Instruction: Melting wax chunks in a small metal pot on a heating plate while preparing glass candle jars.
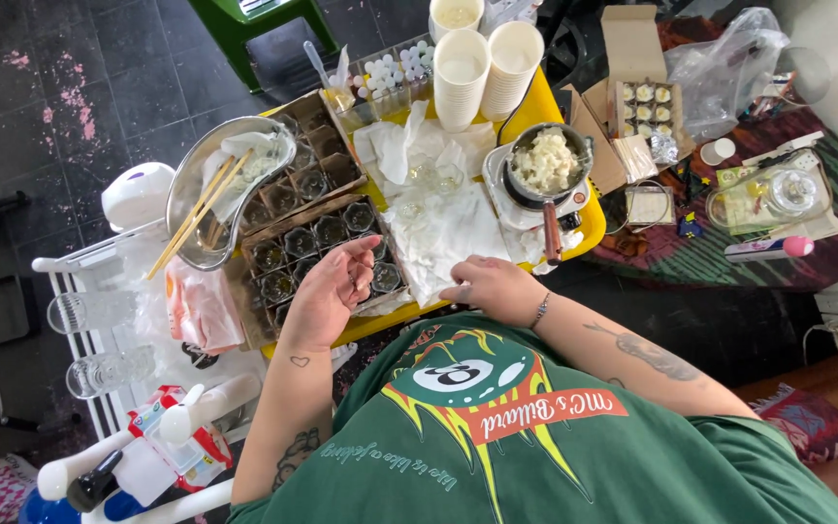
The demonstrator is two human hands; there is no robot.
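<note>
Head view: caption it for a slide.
Left hand hovers over cardboard tray of glass jars; right hand rests on white paper towel.

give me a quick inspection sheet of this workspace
surface: yellow table, crowded, white cloths spread on it
job's things: cardboard crate of small glass jars under left hand; pot of white flakes on small burner
clutter: metal bowl with chopsticks, paper cups, vials, open boxes, plastic bag
grippers: left hand open, held over crate; right hand resting on cloth edge, empty
cables: black cord behind pot
surroundings: dark tiled floor, green stool, white rack, patterned rug
</note>
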